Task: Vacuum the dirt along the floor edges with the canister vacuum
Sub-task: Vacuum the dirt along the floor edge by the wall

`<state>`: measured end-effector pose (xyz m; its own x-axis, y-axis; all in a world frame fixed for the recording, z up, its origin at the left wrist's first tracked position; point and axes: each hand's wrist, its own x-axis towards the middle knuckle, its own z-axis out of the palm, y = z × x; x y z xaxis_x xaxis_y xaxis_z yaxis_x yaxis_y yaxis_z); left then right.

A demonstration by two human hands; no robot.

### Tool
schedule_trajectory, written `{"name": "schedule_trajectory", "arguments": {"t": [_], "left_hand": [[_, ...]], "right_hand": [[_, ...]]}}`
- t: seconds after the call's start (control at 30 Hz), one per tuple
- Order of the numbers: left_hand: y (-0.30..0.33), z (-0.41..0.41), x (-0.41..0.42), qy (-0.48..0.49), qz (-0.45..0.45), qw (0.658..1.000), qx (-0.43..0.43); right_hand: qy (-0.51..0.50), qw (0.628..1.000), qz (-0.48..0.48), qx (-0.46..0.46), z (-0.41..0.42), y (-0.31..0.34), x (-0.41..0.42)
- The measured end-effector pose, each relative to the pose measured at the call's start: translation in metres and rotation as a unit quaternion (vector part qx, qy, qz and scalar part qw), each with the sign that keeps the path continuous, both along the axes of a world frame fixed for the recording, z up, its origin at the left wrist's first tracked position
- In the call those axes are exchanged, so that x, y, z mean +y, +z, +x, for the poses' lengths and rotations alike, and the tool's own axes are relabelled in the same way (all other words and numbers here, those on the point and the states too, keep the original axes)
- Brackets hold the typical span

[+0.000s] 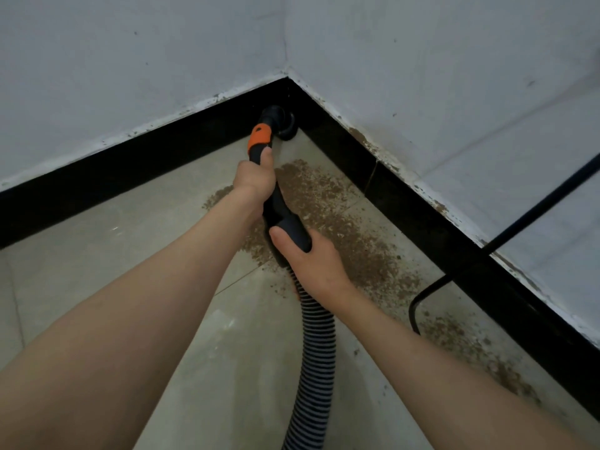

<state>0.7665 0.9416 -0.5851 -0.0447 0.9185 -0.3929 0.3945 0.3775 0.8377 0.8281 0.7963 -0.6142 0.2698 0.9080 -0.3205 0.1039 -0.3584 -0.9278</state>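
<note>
The vacuum's round brush head point(281, 125) sits in the floor corner against the black baseboard point(130, 164), the left hand point(255, 183) curled tight around the wand point(259, 138), the right hand point(311, 254) gripping the handle point(292, 228) above the ribbed hose point(315, 352), brown dirt point(341, 228) spread beside them.

Two white walls point(130, 60), scuffed and speckled, meeting at a corner toward 12 o'clock. Glossy black baseboard point(97, 177) along both, its top edge chipped and stained. Thin black cord point(532, 209) slanting down from 3 o'clock, looping near 4.
</note>
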Motion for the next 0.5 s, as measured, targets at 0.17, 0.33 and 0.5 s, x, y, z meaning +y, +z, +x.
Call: {"name": "schedule_trajectory", "arguments": {"t": [0.17,0.33,0.5], "left_hand": [[0.011,-0.036,-0.035,0.072,-0.020,0.994,-0.076],[0.019,-0.089,-0.084,0.180,-0.026,0.973,-0.140],[0.020,-0.119,-0.128,0.273,-0.079,0.938,-0.199]], "right_hand": [[0.065,0.997,0.006,-0.041,-0.015,0.019,-0.030],[0.169,0.978,-0.011,-0.124,-0.036,0.043,-0.061],[0.279,0.943,-0.032,-0.177,-0.039,0.064,-0.076]]}}
